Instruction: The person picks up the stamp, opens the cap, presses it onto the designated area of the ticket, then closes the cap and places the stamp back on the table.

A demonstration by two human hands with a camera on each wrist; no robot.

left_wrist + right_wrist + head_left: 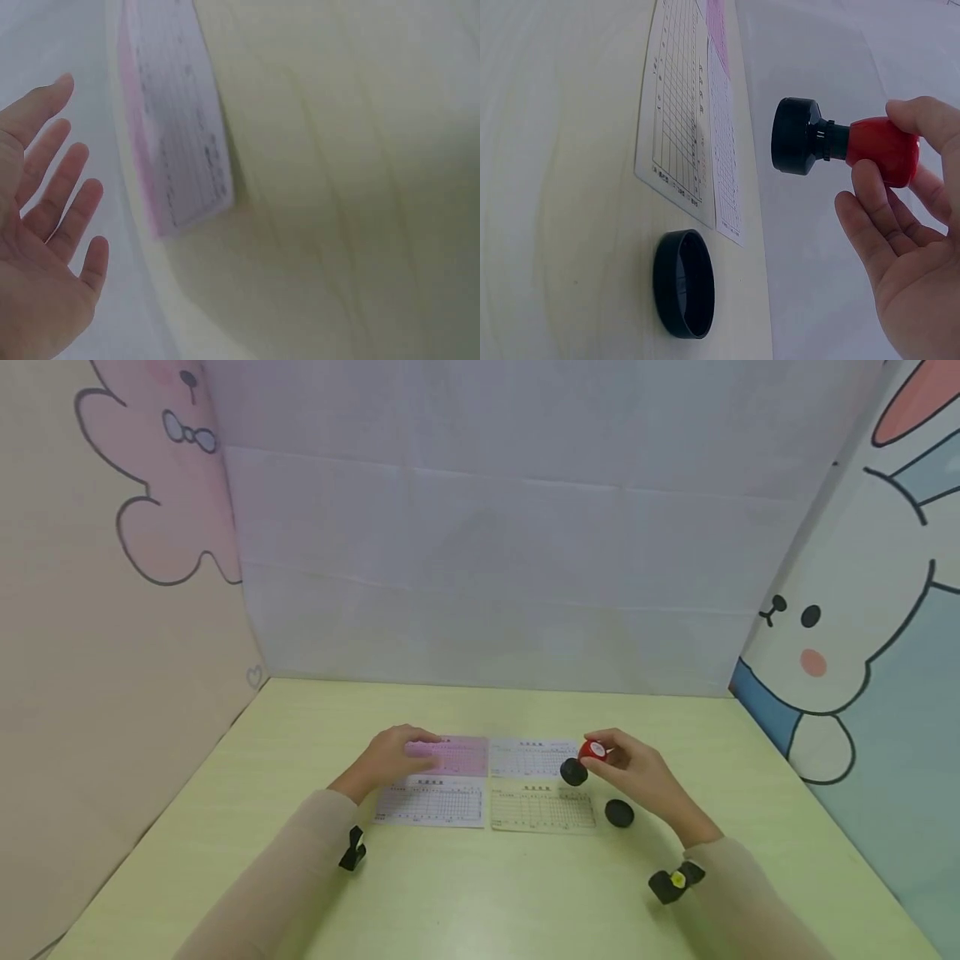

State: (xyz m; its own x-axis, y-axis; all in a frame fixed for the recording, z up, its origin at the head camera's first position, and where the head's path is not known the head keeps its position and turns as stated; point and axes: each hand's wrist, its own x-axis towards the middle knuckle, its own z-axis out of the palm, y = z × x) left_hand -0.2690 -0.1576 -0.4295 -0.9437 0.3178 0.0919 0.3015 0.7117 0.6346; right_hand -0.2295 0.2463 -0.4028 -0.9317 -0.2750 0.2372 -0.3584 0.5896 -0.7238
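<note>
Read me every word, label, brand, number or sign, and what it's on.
Nothing is legible.
Pink rectangular paper form: print too small.
Two whitish rectangular paper forms: too small.
Pale-yellow rectangular paper form: too small.
Round white label on red-and-black plastic stamp: too small.

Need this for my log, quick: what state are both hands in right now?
Left hand: open, holding nothing.
Right hand: closed, holding the red-handled stamp by its handle.

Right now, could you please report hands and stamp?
Right hand holds stamp; left hand by pink slip; black cap on table, clear of yellow slip.
</note>
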